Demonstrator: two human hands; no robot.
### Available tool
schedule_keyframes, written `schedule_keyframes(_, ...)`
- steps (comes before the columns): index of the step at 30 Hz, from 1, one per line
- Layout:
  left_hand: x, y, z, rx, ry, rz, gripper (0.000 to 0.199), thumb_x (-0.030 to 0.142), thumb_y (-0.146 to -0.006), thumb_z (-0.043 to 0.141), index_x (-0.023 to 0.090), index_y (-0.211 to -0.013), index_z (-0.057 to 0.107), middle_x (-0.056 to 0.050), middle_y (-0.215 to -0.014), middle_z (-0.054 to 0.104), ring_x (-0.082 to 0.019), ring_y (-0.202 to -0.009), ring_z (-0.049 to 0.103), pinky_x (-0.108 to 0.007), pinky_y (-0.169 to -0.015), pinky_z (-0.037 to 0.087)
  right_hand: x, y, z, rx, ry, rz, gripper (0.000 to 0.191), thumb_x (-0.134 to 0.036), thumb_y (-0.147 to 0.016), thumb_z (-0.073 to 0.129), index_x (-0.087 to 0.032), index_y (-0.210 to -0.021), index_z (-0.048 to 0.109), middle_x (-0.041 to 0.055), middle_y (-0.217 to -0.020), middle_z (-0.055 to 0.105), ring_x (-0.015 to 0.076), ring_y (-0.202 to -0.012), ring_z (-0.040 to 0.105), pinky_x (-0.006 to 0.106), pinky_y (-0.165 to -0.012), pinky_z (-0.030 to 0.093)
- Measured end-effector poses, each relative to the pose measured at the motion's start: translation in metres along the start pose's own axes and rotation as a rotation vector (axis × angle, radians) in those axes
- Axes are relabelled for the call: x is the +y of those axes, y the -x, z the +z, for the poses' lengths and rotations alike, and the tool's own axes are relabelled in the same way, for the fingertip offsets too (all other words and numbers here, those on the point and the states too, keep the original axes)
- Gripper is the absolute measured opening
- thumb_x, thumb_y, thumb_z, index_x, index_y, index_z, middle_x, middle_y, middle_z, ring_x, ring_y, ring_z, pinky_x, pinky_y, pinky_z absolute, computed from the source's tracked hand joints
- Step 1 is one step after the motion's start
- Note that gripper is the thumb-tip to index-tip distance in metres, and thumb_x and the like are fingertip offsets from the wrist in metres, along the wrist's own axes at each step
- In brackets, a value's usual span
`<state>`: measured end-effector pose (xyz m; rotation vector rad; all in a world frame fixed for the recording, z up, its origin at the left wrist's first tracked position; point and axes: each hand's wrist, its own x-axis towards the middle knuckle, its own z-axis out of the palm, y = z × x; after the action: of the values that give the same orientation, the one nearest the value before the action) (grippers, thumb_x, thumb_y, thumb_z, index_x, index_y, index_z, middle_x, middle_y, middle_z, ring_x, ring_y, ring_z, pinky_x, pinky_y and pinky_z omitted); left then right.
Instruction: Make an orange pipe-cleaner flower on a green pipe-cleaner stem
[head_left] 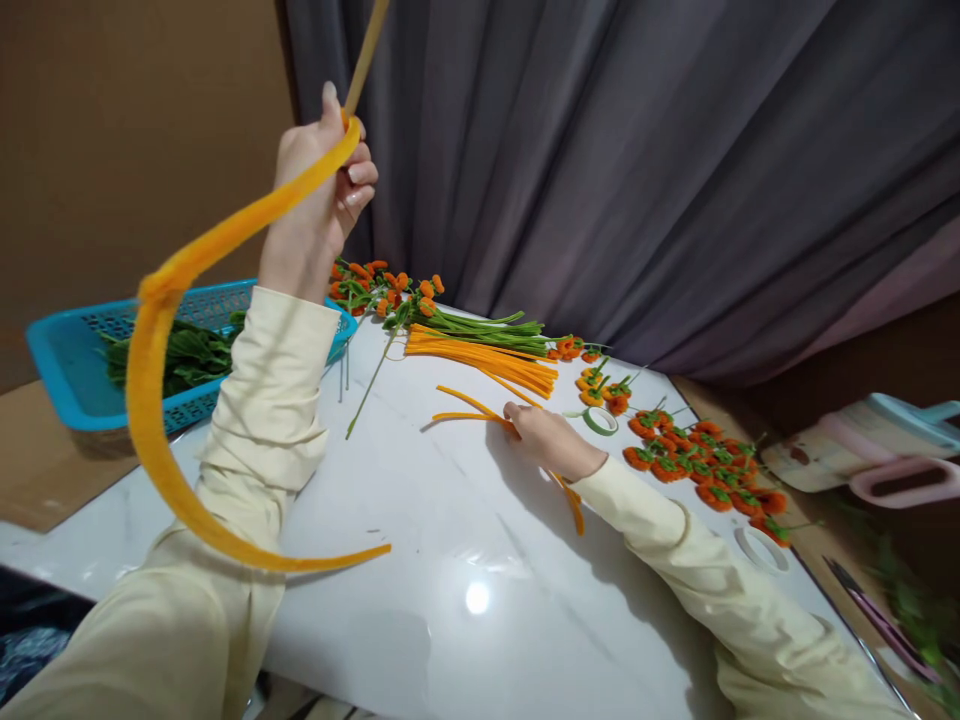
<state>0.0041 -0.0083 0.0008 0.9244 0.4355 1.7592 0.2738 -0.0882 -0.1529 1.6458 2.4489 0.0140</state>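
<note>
Gripped high in the clenched left hand (319,190), a long orange pipe cleaner (161,400) is held; loose orange stems (469,405) on the table (420,560) are pinched by the right hand (547,440).

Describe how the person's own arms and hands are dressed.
Both arms wear long, loose, pale cream fabric sleeves, creased and ending in plain cuffs at the wrists. The left hand and right hand are bare: no gloves. No rings, watch or markings are visible.

text: none readable | labels: none | brands: none | numbers: none | signs: none | checked: table (465,560), blue basket (67,365), tape rolls (600,420)
</note>
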Motion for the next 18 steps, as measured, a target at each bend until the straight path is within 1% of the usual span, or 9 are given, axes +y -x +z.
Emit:
schedule_keyframes(1, 0.0, 0.002, 0.001, -0.003, -0.018, 0.039, 0.039, 0.03, -0.098, 0.03, 0.02, -0.062, 0.041, 0.006, -0.041, 0.03, -0.004, -0.035, 0.028, -0.016, -0.03, 0.016, 0.004, 0.0, 0.0, -0.003, -0.007, -0.003, 0.014, -0.015, -0.079, 0.047, -0.017, -0.092, 0.053, 0.0094, -0.083, 0.065, 0.0206, -0.067, 0.061, 0.025, -0.049, 0.031)
schedule_keyframes(4, -0.001, 0.005, 0.002, 0.009, -0.062, 0.047, 0.041, 0.03, -0.098, 0.03, 0.02, -0.06, 0.039, 0.006, -0.042, 0.03, -0.004, -0.035, 0.028, -0.017, -0.03, 0.015, 0.02, 0.001, -0.007, 0.027, -0.079, -0.033, 0.018, -0.009, -0.078, 0.046, -0.018, -0.091, 0.055, 0.0062, -0.08, 0.066, 0.0168, -0.068, 0.061, 0.022, -0.055, 0.036)
schedule_keyframes(7, -0.002, 0.005, 0.002, 0.009, -0.069, 0.059, 0.041, 0.031, -0.098, 0.03, 0.019, -0.06, 0.04, 0.006, -0.043, 0.03, -0.003, -0.035, 0.028, -0.017, -0.031, 0.016, 0.036, 0.006, -0.023, 0.163, -0.296, -0.079, 0.019, -0.006, -0.077, 0.045, -0.016, -0.088, 0.057, 0.0064, -0.083, 0.067, 0.0151, -0.072, 0.061, 0.021, -0.065, 0.042)
schedule_keyframes(10, -0.002, 0.004, 0.001, -0.007, -0.068, 0.07, 0.041, 0.03, -0.098, 0.029, 0.018, -0.06, 0.04, 0.006, -0.042, 0.029, -0.002, -0.035, 0.03, -0.014, -0.031, 0.017, 0.047, 0.015, -0.04, 0.211, -0.406, -0.136, 0.015, -0.011, -0.077, 0.049, -0.017, -0.085, 0.06, 0.005, -0.082, 0.067, 0.0149, -0.07, 0.061, 0.022, -0.064, 0.044)
schedule_keyframes(13, -0.002, 0.003, 0.001, -0.003, -0.047, 0.059, 0.037, 0.03, -0.098, 0.03, 0.02, -0.064, 0.042, 0.007, -0.041, 0.03, -0.004, -0.034, 0.029, -0.015, -0.029, 0.017, 0.046, 0.021, -0.047, 0.162, -0.466, -0.204, 0.013, -0.016, -0.077, 0.052, -0.018, -0.083, 0.063, 0.0042, -0.08, 0.068, 0.0141, -0.066, 0.061, 0.022, -0.062, 0.045)
schedule_keyframes(15, -0.002, 0.003, 0.0, -0.01, -0.027, 0.044, 0.035, 0.03, -0.098, 0.03, 0.023, -0.067, 0.044, 0.006, -0.04, 0.03, -0.005, -0.034, 0.029, -0.017, -0.029, 0.016, 0.041, 0.022, -0.043, 0.103, -0.489, -0.253, 0.015, -0.014, -0.076, 0.052, -0.018, -0.082, 0.065, 0.0038, -0.079, 0.068, 0.0133, -0.065, 0.061, 0.021, -0.061, 0.045)
schedule_keyframes(18, -0.002, 0.003, 0.0, -0.022, -0.036, 0.039, 0.037, 0.029, -0.098, 0.029, 0.021, -0.065, 0.043, 0.006, -0.04, 0.031, -0.005, -0.035, 0.029, -0.017, -0.03, 0.017, 0.034, 0.018, -0.032, 0.047, -0.481, -0.333, 0.02, -0.006, -0.074, 0.05, -0.017, -0.081, 0.065, 0.003, -0.078, 0.068, 0.0119, -0.065, 0.06, 0.02, -0.063, 0.044)
